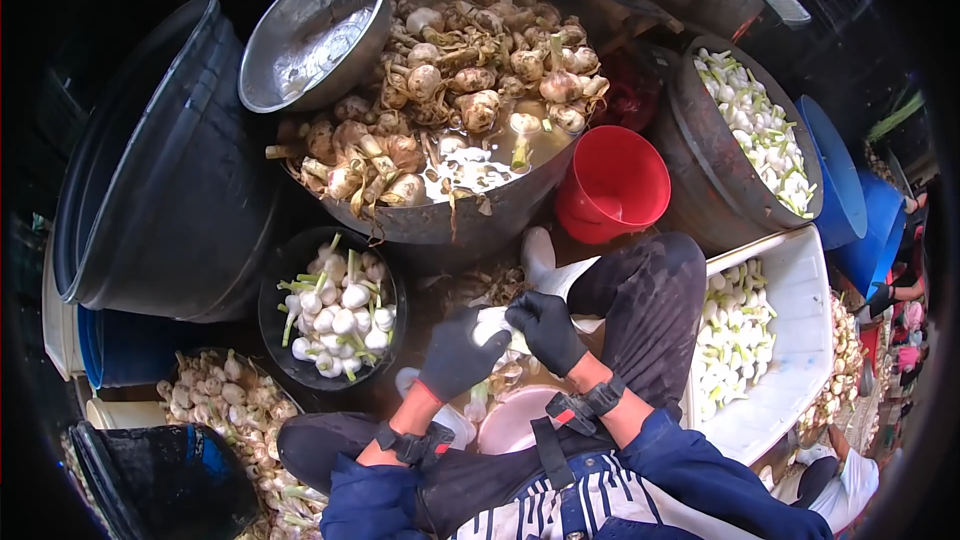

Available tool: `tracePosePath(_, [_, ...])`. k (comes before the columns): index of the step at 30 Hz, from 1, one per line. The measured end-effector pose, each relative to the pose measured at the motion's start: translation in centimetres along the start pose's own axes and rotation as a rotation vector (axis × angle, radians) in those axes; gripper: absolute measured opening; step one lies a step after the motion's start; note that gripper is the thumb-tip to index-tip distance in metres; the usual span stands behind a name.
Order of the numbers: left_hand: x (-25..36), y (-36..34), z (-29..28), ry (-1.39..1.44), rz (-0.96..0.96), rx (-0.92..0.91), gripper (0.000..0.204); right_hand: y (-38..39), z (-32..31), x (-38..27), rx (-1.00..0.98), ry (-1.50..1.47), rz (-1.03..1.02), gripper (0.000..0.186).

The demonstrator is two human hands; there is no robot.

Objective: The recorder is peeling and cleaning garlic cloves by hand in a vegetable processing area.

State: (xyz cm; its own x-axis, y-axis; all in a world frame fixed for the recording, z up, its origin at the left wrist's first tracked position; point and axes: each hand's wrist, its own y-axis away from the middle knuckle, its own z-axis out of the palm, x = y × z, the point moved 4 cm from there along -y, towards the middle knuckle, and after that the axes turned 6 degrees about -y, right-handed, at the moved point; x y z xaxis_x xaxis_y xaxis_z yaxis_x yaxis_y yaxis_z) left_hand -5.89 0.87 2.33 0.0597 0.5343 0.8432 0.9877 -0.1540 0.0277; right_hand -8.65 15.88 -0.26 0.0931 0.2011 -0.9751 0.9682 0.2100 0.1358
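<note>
My left hand (465,352), in a black glove, is closed round a white garlic bulb (494,324) in front of my knees. Fingers of my gloved right hand (548,330) pinch together at the bulb's upper right side, and partly cover it. Below the hands stands a pale pink basin (520,420), with garlic scraps (512,376) beside it. To the left, cleaned white bulbs with green stems (345,318) fill a black bowl (268,340). Ahead, a large dark tub (430,230) holds muddy water and a heap of unpeeled garlic (475,80).
A metal basin (315,40) tilts on the big tub's left rim. Beside the tub stands a red bucket (612,180). At right are a white tub (800,340) and a dark barrel (675,140) of peeled garlic. Large black containers (180,190) and loose garlic (225,410) lie left.
</note>
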Motion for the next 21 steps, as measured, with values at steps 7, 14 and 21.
tracePosePath(7, [-0.9,0.2,-0.4,0.087,0.071,0.098,0.038,-1.0,0.8,2.7,0.191,-0.199,0.128,0.013])
tracePosePath(14, [-1.9,-0.1,0.4,0.707,-0.103,-0.037,0.04,-1.6,-1.0,2.8,0.408,0.187,-0.127,0.007])
tracePosePath(21, [-1.5,-0.1,-0.1,0.633,0.019,-0.049,0.03,-2.6,-1.3,5.5,0.212,0.679,-0.506,0.019])
